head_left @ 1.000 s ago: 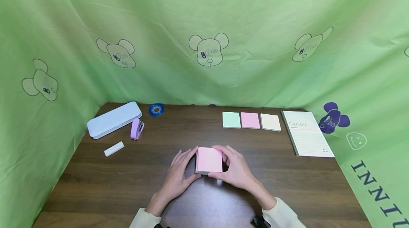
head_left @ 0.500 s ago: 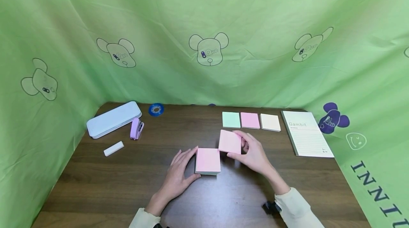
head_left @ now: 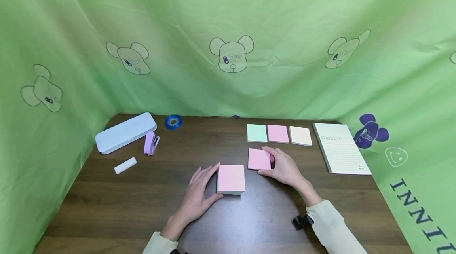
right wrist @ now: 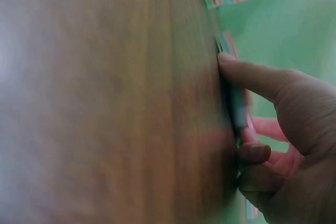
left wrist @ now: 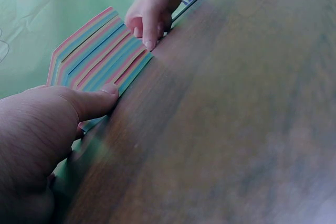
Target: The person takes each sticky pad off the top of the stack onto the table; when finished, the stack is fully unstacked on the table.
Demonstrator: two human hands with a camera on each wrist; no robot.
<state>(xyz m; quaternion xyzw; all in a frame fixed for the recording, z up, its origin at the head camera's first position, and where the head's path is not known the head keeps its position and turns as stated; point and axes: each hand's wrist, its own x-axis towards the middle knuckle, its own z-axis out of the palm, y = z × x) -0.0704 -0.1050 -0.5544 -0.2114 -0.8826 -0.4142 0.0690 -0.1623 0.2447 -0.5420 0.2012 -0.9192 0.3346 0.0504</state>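
Note:
A thick stack of sticky notes (head_left: 230, 179), pink on top, stands on the brown table before me. Its sides show many coloured layers in the left wrist view. My left hand (head_left: 196, 196) holds the stack at its left side, the thumb at the near corner and a finger at the far one. Right of and beyond the stack, my right hand (head_left: 285, 167) pinches a thinner pink sticky note pad (head_left: 259, 159) by its right side. This pad is at or just above the tabletop; I cannot tell which. Some right fingers are hidden in the head view.
Green, pink and cream note pads (head_left: 278, 133) lie in a row at the back, left of a white notebook (head_left: 342, 149). At left are a pale blue case (head_left: 125, 133), purple stapler (head_left: 151, 143), white bar (head_left: 125, 165) and blue tape roll (head_left: 173, 122).
My right hand has lifted the thinner pad off the stack and carried it right and away from me, then slightly lower. The left hand has stayed on the stack.

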